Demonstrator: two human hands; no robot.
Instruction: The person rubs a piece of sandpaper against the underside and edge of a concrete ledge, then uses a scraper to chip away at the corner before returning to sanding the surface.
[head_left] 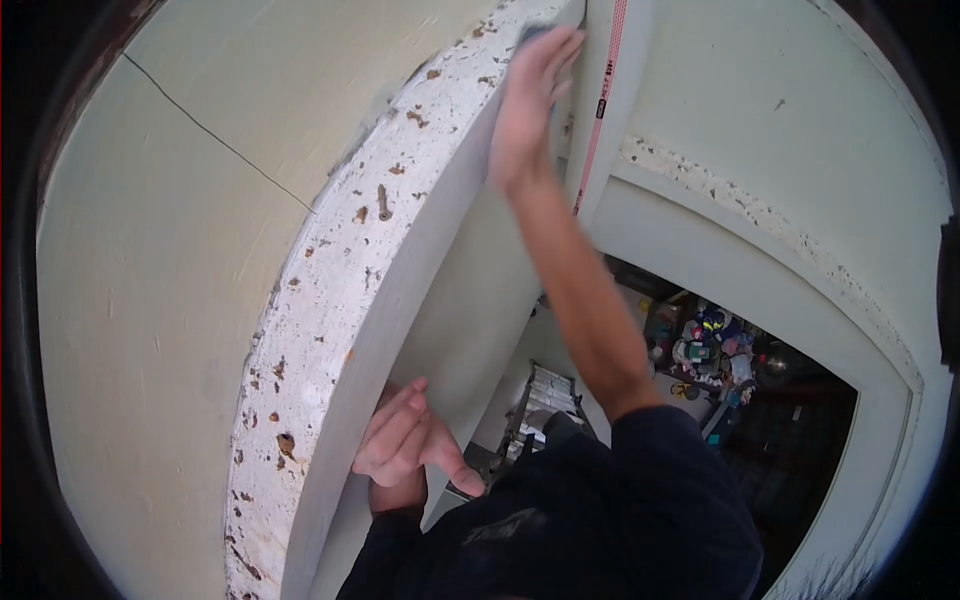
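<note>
Right hand [532, 95] up at 12 o'clock presses a dark pad flat on the wall edge [345, 290], grip mostly hidden. Left hand [405, 440] rests open at 7 o'clock. Edge looks rough and pitted, plenty left.

Two hands [530, 95] — one beam [330, 330].

Home under renovation, seen from up high: pale plastered ceiling [180, 250], rough pitted concrete beam edge [330, 300], stepladder [545, 400] below, cluttered shelf of toys and household bits [710, 345] through the doorway.
</note>
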